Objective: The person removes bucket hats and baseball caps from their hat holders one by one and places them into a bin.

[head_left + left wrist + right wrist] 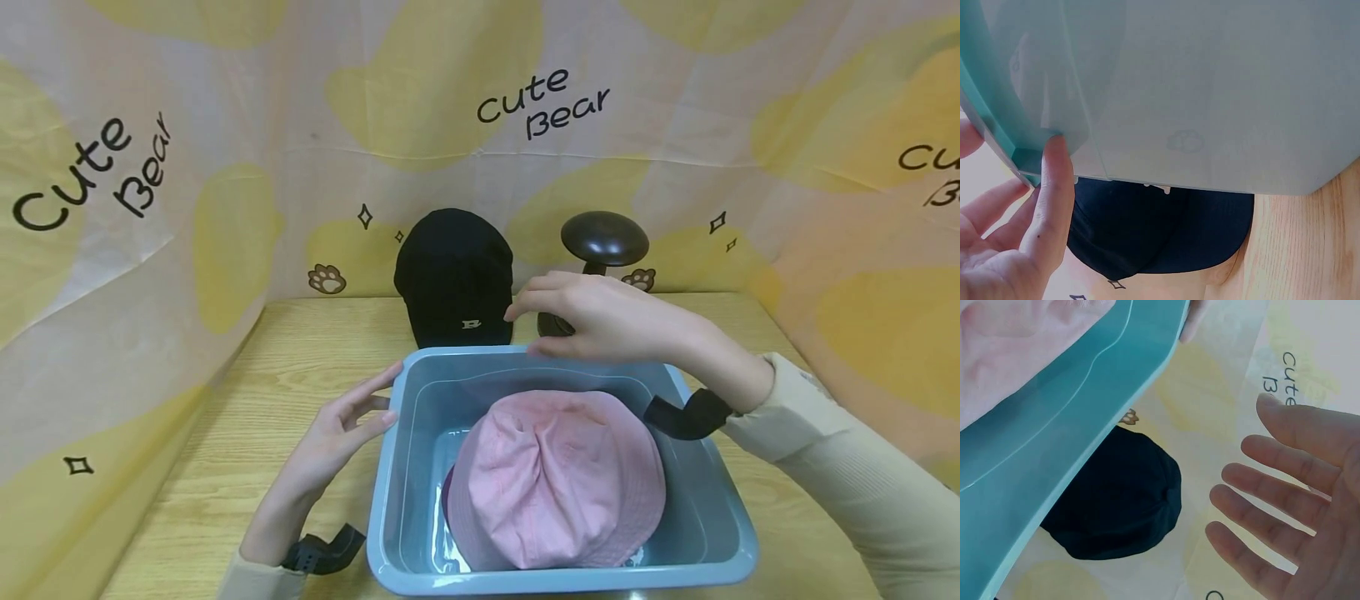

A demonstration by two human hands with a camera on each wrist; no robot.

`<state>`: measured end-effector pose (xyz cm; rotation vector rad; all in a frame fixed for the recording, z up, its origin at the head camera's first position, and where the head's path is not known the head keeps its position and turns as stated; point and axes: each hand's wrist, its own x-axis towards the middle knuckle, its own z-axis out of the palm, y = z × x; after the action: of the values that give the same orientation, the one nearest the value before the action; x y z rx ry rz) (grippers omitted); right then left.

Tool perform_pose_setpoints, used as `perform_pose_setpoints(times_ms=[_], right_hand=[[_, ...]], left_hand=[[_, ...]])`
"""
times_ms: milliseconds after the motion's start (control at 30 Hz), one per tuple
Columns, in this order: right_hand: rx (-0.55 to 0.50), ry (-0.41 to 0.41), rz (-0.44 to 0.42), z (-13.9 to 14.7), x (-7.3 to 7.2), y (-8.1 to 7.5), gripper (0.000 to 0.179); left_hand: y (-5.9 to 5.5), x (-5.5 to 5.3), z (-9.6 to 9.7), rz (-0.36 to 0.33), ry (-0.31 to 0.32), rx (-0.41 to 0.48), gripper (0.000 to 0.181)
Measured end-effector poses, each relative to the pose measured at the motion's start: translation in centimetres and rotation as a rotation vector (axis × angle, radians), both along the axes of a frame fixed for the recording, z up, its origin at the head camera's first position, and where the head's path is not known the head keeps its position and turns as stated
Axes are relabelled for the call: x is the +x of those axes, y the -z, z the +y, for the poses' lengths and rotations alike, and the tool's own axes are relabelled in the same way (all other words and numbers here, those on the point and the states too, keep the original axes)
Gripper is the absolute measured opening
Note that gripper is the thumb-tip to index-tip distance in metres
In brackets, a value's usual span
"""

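A pink bucket hat (555,475) lies crown up inside a light blue plastic basin (570,581); a dark purple edge (447,497) peeks out under its left side. My left hand (341,429) touches the basin's far left corner with fairly straight fingers, its thumb against the outer wall in the left wrist view. Over the far rim hovers my right hand (592,317), fingers spread and holding nothing in the right wrist view. Nearest to it is a black baseball cap (453,275), upright behind the basin, a small light emblem on its front.
Behind my right hand stands a dark brown, round-topped stand (603,237), its lower part partly hidden. The basin sits on a wooden table (315,333). A printed cloth (420,108) with "Cute Bear" lettering encloses the back and sides.
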<state>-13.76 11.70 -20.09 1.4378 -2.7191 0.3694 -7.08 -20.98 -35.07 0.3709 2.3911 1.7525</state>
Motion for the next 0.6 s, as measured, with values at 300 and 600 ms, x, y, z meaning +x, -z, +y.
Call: perform_pose_setpoints(times_ms=[300,600], right_hand=[[-0.040,-0.003,0.054,-0.6,-1.3,-0.3,0.031],[-0.120,-0.009,0.014,-1.3,-3.6,-0.2,0.023]], left_hand=[[0.0,-0.2,0.0,-0.006,0.004,0.001,0.055],[0.0,-0.2,0.0,-0.009,0.008,0.005,0.055]])
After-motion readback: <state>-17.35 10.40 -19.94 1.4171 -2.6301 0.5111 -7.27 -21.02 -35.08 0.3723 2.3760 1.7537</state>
